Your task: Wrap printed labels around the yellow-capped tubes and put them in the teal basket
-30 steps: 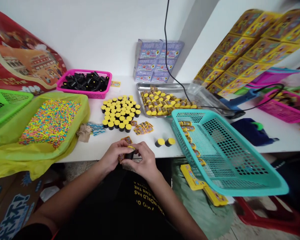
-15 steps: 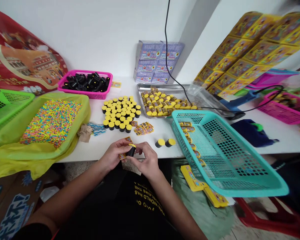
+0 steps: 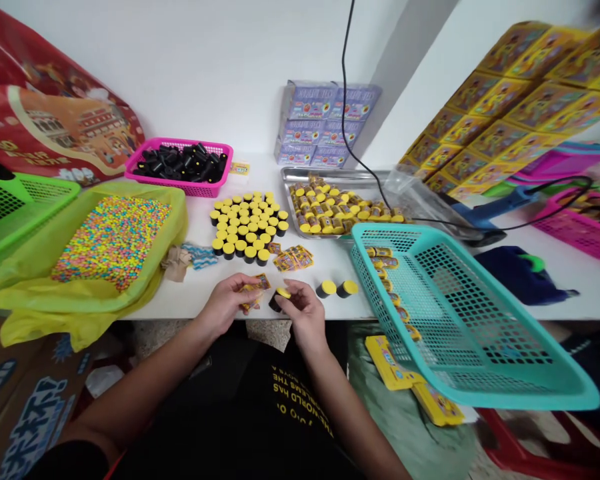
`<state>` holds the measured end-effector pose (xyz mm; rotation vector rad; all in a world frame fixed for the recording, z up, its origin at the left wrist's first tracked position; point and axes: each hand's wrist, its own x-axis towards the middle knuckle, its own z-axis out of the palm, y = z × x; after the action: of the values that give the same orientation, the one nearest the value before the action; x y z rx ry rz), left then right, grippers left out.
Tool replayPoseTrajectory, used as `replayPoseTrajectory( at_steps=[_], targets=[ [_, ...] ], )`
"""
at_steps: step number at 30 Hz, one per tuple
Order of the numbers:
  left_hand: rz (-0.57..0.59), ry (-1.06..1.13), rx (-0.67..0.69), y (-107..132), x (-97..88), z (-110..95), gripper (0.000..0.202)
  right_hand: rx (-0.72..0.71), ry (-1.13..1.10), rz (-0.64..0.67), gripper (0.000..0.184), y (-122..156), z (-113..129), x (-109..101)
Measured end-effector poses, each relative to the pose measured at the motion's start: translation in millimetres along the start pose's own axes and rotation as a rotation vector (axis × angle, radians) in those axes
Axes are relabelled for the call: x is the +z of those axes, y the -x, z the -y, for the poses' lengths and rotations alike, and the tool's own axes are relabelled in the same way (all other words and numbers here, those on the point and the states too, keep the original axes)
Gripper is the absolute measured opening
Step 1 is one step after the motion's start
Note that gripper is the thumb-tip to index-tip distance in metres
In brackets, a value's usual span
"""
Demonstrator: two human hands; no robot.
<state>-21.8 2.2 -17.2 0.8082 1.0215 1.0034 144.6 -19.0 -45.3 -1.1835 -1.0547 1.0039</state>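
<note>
Between the thumb and fingers of my right hand (image 3: pixel 305 311) is a small black canister (image 3: pixel 277 301) with a yellow lid, slightly tilted near the table's front edge. My left hand (image 3: pixel 229 301) is closed on several printed stickers (image 3: pixel 253 288), just left of the canister and apart from it. Beyond my hands lies a loose pile of similar stickers (image 3: pixel 295 259). A cluster of yellow-lidded black canisters (image 3: pixel 250 227) stands upright behind that pile. Right of my right hand, two more canisters (image 3: pixel 337 289) stand by themselves.
A teal basket (image 3: pixel 480 320) with several wrapped canisters overhangs the table edge at right. Behind it is a metal tray (image 3: pixel 300 175) of wrapped canisters with a black cable across it. At left are a candy-filled, yellow-lined tub (image 3: pixel 10 280) and a pink basket (image 3: pixel 180 187) of black canisters.
My right hand has moved the canister away from the stickers in my left hand, to the right. The whole view has shifted a little.
</note>
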Motion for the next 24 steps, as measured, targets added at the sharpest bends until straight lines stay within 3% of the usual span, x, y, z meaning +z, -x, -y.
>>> replayPoseTrajectory(
  at_steps=[5, 8, 14, 24],
  targets=[
    [0.018, -0.012, 0.081, 0.9, 0.3, 2.1, 0.043, -0.397, 0.494, 0.008, 0.029, -6.2, -10.4, -8.8],
    [0.016, -0.057, 0.156, 0.4, 0.0, 5.3, 0.044, -0.548, 0.696, 0.017, 0.026, -8.7, -15.9, -12.0],
    [0.021, -0.179, 0.249, -3.2, -3.9, 11.5, 0.04, -0.552, 0.768, -0.019, 0.026, -12.5, -19.5, -12.7],
    [0.049, -0.268, 0.182, -0.3, -2.3, 13.1, 0.035, -0.521, 0.611, 0.002, 0.026, -11.2, -18.2, -16.1]
  ],
)
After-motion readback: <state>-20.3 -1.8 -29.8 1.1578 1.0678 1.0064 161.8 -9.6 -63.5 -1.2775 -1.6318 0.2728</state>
